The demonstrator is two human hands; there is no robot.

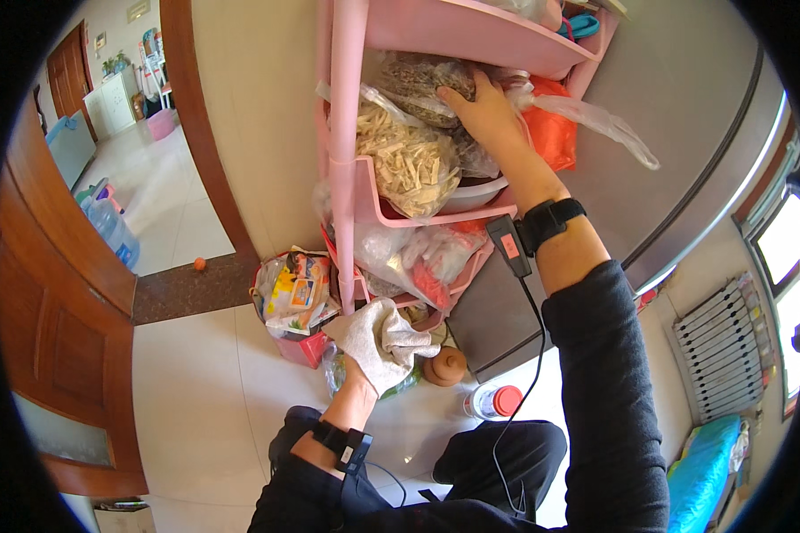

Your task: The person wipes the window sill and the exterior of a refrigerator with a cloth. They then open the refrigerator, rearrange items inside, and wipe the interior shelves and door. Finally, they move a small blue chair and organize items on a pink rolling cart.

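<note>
My right hand (485, 110) reaches into the middle tier of a pink plastic shelf rack (348, 100). Its thumb and fingers grip a clear plastic bag of dark dried plant matter (417, 83); some fingertips are hidden. Just below it sits a clear bag of pale dried strips (407, 160). An orange-red plastic bag (553, 126) is on the right of that tier. My left hand (360, 383) is low, in front of the rack's bottom, holding a crumpled whitish cloth (380, 340) that covers most of its fingers.
A grey refrigerator (647, 113) stands right of the rack. On the floor are a lidded brown clay pot (445, 366), a red-lidded jar (497, 402) and a red bin of packages (300, 346). Left is a wooden door (60, 280). A cable (540, 346) hangs from my right wrist.
</note>
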